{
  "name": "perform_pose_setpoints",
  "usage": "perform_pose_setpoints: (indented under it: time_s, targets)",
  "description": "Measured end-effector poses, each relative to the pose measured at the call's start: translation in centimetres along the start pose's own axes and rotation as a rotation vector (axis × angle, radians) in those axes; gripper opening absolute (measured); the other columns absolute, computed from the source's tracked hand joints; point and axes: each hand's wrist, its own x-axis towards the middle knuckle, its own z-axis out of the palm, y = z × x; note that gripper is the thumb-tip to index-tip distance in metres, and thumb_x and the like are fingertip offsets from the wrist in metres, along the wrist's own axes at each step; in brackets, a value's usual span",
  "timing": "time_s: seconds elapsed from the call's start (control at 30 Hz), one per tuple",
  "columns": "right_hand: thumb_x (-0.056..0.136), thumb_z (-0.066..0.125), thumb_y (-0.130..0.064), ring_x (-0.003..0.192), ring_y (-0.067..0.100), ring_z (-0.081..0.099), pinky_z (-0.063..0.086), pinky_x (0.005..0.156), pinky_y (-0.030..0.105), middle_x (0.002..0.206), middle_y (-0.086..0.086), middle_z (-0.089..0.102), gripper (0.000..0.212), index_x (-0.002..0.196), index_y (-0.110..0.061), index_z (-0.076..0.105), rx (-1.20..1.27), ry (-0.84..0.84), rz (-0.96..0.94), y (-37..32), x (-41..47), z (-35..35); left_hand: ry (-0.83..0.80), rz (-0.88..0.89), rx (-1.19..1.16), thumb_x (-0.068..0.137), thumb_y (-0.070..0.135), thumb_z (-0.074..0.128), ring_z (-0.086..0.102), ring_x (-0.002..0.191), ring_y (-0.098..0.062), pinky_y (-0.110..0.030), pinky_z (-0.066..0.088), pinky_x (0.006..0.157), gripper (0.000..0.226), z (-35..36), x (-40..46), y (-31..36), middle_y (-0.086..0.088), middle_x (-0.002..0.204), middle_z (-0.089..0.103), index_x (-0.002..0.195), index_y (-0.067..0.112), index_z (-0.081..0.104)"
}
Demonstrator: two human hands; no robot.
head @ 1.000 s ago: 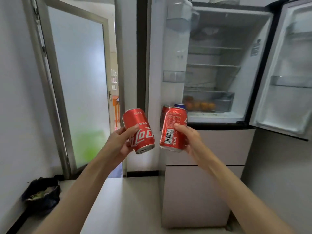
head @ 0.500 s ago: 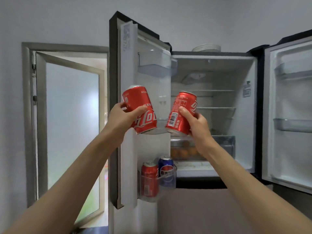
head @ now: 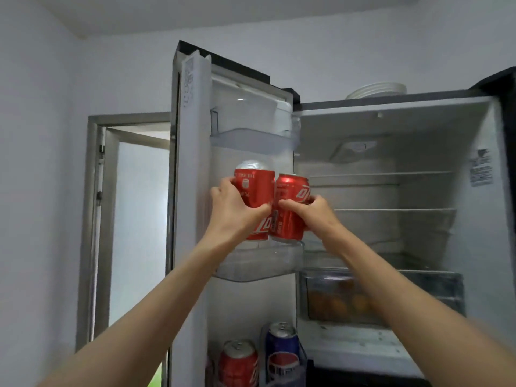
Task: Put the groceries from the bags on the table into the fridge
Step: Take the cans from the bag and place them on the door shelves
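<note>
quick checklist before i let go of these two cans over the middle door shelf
1. Left hand grips the left red can: ok.
2. Right hand grips the right red can: ok.
3. Both cans upright: not ok, the right one tilts slightly.
4. Can bases seated in the middle door shelf: not ok, they sit above its rim.
5. Shelf free of other items: cannot tell, the front is frosted.
6. Fridge door open wide enough: ok.
</note>
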Motion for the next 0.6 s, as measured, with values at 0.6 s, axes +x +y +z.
perform_pose_setpoints:
  time_s: [0.6]
  targets:
    - [0.072, 0.078, -0.029, 0.084, 0.012, 0.066, 0.052, 0.077, 0.027, 0.088, -0.004, 0.067, 0.023, 0.078, -0.03, 0.056, -0.159, -0.338, -0.042, 4.4, 2.6, -0.6, 0.009, -0.261, 0.45, 0.067, 0.033, 0.077, 0.067, 0.071, -0.012, -0.034, 0.058, 0.069, 0.032, 2.1, -2.1, -1.4, -0.001, 0.082, 0.07, 0.09, 0.016, 0.065]
